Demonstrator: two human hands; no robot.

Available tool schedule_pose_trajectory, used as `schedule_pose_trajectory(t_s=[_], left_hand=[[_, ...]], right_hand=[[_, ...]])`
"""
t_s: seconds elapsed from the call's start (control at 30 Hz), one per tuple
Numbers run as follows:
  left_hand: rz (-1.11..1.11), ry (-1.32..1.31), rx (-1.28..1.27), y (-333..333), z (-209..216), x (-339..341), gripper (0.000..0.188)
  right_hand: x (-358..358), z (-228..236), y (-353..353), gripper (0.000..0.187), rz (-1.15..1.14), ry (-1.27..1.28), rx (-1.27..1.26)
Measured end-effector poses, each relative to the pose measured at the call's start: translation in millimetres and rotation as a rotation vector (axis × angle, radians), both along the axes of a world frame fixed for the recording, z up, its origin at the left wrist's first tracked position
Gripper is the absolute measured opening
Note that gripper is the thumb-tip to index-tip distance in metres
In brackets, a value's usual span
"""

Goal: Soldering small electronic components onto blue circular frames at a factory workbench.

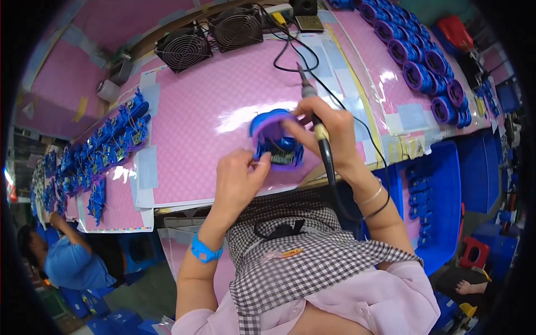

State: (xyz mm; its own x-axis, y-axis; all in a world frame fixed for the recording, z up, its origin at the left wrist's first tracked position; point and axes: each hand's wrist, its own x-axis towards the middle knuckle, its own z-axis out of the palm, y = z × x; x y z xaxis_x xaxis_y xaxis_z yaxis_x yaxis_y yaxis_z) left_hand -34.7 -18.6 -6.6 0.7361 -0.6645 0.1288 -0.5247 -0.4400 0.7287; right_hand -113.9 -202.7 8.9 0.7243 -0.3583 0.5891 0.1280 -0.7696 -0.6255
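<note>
A round blue-and-purple plastic housing (268, 116) is held over the pink work surface close to its front edge. Inside its lower part shows a green circuit board (281, 158). My left hand (237, 176) pinches the lower left side of the housing between thumb and fingers. In my right hand (331, 125) is a soldering iron (306, 91), its tip pointing up and away from the housing. Fingers of that same hand also reach to the housing's upper right rim. The iron's black cable hangs past my right wrist.
Two black fans (184, 49) stand at the back, near a soldering station (307, 21). Rows of similar housings (416, 75) lie far right; wired blue assemblies (120, 134) line the left. A blue bin (444, 206) sits right of me. A co-worker (75, 257) is at lower left.
</note>
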Motion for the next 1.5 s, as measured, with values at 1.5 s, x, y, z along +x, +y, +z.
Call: schedule_pose_trajectory(t_s=[1.5], left_hand=[[0.080, -0.245, -0.152, -12, 9, 28, 0.011]], right_hand=[[-45, -32, 23, 0.021, 0.034, 0.055, 0.780]])
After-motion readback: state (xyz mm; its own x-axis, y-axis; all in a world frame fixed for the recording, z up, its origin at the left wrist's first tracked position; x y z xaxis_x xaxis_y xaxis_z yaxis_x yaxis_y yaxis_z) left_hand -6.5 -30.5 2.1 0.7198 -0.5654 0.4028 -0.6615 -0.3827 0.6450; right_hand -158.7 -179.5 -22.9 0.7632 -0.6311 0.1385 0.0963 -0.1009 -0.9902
